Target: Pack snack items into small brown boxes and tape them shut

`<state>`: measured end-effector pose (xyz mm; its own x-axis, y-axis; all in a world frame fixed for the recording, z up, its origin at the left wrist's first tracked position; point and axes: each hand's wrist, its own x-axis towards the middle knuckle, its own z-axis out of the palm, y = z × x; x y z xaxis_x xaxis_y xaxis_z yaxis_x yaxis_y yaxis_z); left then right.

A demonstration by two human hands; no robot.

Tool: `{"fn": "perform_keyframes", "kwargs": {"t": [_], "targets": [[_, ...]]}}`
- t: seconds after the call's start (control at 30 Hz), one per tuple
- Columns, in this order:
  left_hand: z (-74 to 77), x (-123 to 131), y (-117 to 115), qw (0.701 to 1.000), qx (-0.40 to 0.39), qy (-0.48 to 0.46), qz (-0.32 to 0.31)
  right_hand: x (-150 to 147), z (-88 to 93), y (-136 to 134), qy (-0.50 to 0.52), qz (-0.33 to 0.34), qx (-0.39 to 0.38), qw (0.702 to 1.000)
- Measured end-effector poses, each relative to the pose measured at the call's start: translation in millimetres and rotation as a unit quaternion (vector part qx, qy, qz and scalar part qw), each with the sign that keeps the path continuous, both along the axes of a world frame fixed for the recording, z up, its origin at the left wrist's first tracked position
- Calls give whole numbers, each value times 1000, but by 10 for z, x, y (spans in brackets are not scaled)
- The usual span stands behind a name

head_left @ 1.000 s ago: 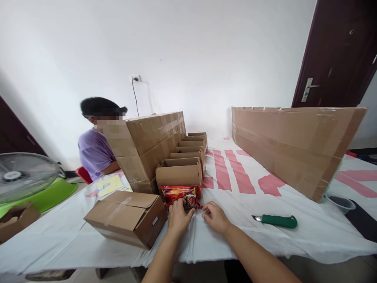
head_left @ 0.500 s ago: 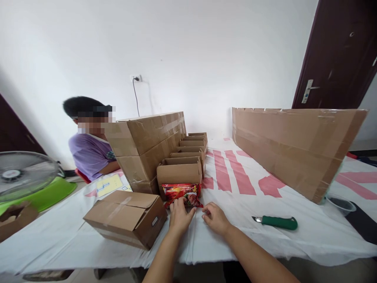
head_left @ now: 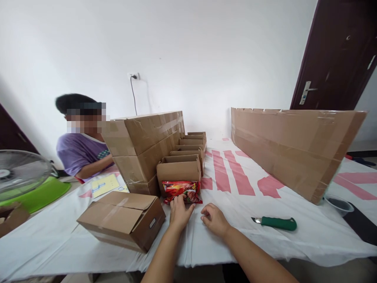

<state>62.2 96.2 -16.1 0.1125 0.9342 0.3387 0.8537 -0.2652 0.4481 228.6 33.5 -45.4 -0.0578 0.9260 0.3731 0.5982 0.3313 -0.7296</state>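
A red, printed foil packet [head_left: 182, 189] stands against the front of the nearest open cardboard box [head_left: 178, 169]. My left hand [head_left: 178, 214] has its fingertips on the packet's lower edge, with thumb spread and fingers stretched out, not gripping it. Just to the right, my right hand [head_left: 215, 220] rests on the cloth, fingers loosely curled with a gap to the thumb and nothing in them. A brown carton [head_left: 123, 220], its flaps partly lifted, sits left of my left hand. Right of my right hand lies a green-handled utility knife [head_left: 278, 223], blade out, pointing left.
Behind the nearest box runs a row of open boxes [head_left: 191, 142], beside stacked taped cartons [head_left: 144, 157]. A long cardboard panel [head_left: 294, 149] stands at right, near a clear plastic bowl [head_left: 338, 204]. At left sit another person [head_left: 79, 153] and a fan [head_left: 23, 173].
The view has shifted slightly. My left hand stays at the packet and my right hand has hardly moved. The other person's arm is raised a little.
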Motion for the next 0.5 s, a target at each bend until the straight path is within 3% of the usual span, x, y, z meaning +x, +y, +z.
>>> {"fn": "perform_keyframes", "kwargs": {"t": [0.5], "targets": [[-191,118,118,995,-85,-4,-58,-4,-10,2,-15,-4,6,1000]]}}
